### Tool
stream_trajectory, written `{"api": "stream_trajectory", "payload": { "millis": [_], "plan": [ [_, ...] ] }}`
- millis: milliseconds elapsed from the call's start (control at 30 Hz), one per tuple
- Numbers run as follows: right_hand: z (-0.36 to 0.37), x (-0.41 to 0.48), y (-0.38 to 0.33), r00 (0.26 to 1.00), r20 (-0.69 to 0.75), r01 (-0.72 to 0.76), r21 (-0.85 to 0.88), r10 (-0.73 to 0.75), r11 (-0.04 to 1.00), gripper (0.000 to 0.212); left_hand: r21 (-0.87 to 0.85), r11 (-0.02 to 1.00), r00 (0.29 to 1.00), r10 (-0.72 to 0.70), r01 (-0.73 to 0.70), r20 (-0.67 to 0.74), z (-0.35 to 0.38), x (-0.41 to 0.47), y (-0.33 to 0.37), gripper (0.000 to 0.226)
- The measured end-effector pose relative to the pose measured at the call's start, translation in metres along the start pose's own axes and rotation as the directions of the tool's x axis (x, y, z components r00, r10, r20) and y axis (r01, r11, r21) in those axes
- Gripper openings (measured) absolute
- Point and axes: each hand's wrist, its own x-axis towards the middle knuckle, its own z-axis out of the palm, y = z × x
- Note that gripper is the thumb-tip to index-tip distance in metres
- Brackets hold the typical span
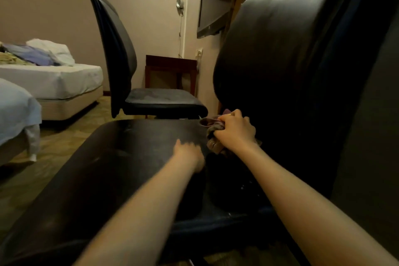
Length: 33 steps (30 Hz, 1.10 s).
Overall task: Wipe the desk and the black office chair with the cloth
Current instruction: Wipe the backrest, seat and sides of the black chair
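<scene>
A black office chair fills the near view: its seat (121, 168) spreads below me and its tall backrest (280, 49) rises at the right. My right hand (235, 130) grips a bunched brownish cloth (212, 134) at the seam where seat meets backrest. My left hand (190, 153), blurred, rests on the seat just left of the cloth; whether its fingers are curled I cannot tell.
A second black chair (121, 60) stands behind, facing right. Two beds (49, 80) with bedding lie at the left. A dark wooden side table (170, 71) stands by the far wall, and a wall-mounted TV (216, 2) hangs above it.
</scene>
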Motion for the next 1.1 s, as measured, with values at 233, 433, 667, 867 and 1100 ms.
{"api": "stream_trajectory", "payload": {
  "millis": [233,433,667,867,1100],
  "plan": [
    [0.045,0.081,-0.011,0.975,0.219,0.018,-0.245,0.037,0.969,0.049,-0.029,1.0,0.999,-0.006,0.005,-0.042,0.011,-0.001,-0.001,0.055],
    [0.065,0.092,0.01,0.94,0.339,-0.001,-0.076,0.027,0.997,0.045,0.032,0.999,0.999,-0.019,0.02,-0.028,0.017,0.005,-0.004,0.056],
    [0.05,0.063,0.018,0.935,0.354,0.069,-0.157,-0.009,0.985,0.054,0.017,0.999,0.999,-0.038,0.038,0.001,0.017,0.002,0.0,0.054],
    [0.017,0.02,0.024,0.927,0.375,0.06,-0.203,0.021,0.977,0.02,0.029,0.999,1.0,-0.017,0.016,0.025,0.014,-0.002,-0.001,0.06],
    [-0.021,0.053,0.0,0.825,0.55,-0.146,-0.017,0.131,0.989,0.031,0.106,0.994,0.999,0.022,-0.026,0.035,0.013,0.003,-0.007,0.057]
  ]
}}
